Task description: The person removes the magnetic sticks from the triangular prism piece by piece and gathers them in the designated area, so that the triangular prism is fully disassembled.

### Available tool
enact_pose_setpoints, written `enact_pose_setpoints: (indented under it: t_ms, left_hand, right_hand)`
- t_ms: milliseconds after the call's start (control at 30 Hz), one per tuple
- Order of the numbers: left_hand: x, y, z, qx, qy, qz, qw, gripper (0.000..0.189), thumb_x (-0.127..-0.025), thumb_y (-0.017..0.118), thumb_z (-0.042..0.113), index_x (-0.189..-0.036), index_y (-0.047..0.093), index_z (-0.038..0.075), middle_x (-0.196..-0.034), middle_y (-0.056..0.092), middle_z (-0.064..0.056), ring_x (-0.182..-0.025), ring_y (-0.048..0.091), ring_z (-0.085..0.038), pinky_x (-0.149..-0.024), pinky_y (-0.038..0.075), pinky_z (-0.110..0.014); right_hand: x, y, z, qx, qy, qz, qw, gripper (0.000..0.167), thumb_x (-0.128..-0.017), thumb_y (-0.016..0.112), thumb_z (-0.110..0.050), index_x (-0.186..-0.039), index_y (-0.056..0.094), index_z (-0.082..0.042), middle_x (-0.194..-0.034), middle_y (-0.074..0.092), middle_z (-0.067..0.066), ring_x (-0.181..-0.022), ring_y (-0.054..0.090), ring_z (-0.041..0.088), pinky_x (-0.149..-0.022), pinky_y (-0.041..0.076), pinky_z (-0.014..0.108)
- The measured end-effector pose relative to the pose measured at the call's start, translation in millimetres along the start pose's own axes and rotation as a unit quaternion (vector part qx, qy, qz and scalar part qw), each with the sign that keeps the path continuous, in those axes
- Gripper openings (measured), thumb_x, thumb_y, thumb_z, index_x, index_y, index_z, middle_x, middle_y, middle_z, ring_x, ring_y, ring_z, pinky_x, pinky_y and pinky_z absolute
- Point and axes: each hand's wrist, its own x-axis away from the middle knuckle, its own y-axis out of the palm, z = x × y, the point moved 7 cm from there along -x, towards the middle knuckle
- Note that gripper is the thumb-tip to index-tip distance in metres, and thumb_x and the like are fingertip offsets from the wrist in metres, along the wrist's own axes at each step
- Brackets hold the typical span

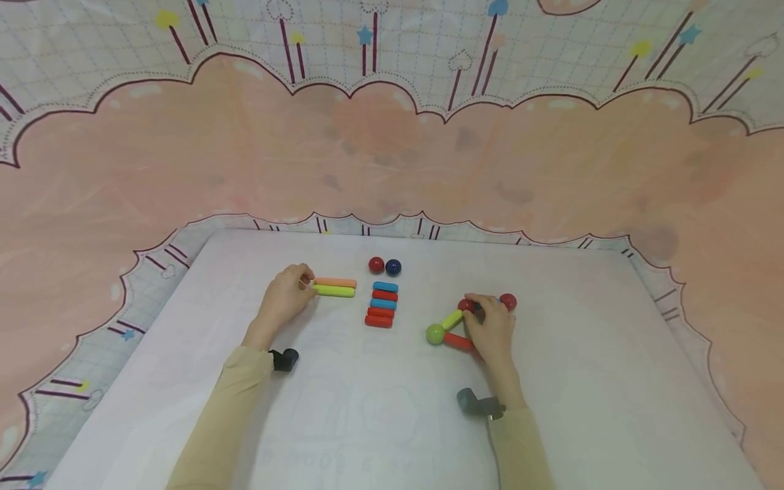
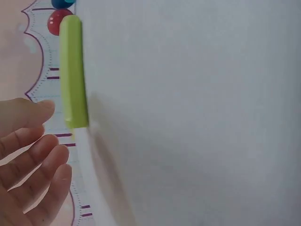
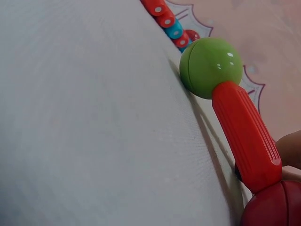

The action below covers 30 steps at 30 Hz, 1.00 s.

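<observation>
My left hand point(image 1: 284, 296) is at the left ends of an orange rod point(image 1: 335, 282) and a lime-green rod point(image 1: 334, 291) lying side by side. In the left wrist view its loosely bent fingers stand apart from the lime rod point(image 2: 74, 70). Over a ball-and-rod shape, my right hand point(image 1: 493, 330) pinches near a red ball point(image 1: 466, 305) with thumb and forefinger. From the shape's green ball point(image 1: 435, 333) run a short lime rod point(image 1: 452, 320) and a red rod point(image 1: 458, 341). The hand hides part of the shape. Another red ball point(image 1: 508, 301) shows beyond the hand.
Between the hands, several short red and blue rods point(image 1: 382, 304) lie in a column. Behind them sit a loose red ball point(image 1: 376, 265) and a dark blue ball point(image 1: 393, 267). A white tabletop point(image 1: 343, 422) lies beneath, with a patterned cloth point(image 1: 392, 163) beyond its far edge.
</observation>
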Motion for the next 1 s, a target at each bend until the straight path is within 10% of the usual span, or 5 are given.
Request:
enact_pose_setpoints:
  t_ms: [433,700,1000]
  left_hand:
    - [15.4,5.7,60.9,0.122,0.011,0.036,0.9919,0.025,-0.089,0.066,0.011,-0.111,0.062,-0.002,-0.105,0.063,-0.017,-0.097,0.063,-0.030,-0.086,0.054,-0.043]
    - [24.9,44.5,104.7,0.204,0.040,-0.012,0.9781,0.023,-0.089,0.067,0.013,-0.109,0.063,0.003,-0.105,0.064,-0.011,-0.093,0.062,-0.023,-0.084,0.056,-0.036]
    - [35.3,94.3,137.7,0.262,0.059,-0.054,0.9617,0.020,-0.087,0.068,0.013,-0.107,0.064,0.007,-0.106,0.068,-0.009,-0.092,0.067,-0.020,-0.083,0.055,-0.032]
  right_hand:
    - [3.8,-15,-5,-0.083,-0.024,0.010,0.9962,0.027,-0.086,0.065,-0.001,-0.113,0.066,-0.002,-0.111,0.067,0.018,-0.104,0.058,0.033,-0.093,0.045,0.045]
    - [11.2,-17,-19,-0.091,-0.079,-0.039,0.9919,0.024,-0.084,0.067,0.000,-0.109,0.068,-0.001,-0.101,0.071,0.016,-0.098,0.063,0.031,-0.113,0.025,0.057]
    - [21.7,-8,-21,-0.051,-0.087,-0.090,0.9908,0.028,-0.086,0.069,-0.008,-0.114,0.067,-0.006,-0.103,0.071,0.009,-0.097,0.061,0.021,-0.089,0.049,0.035]
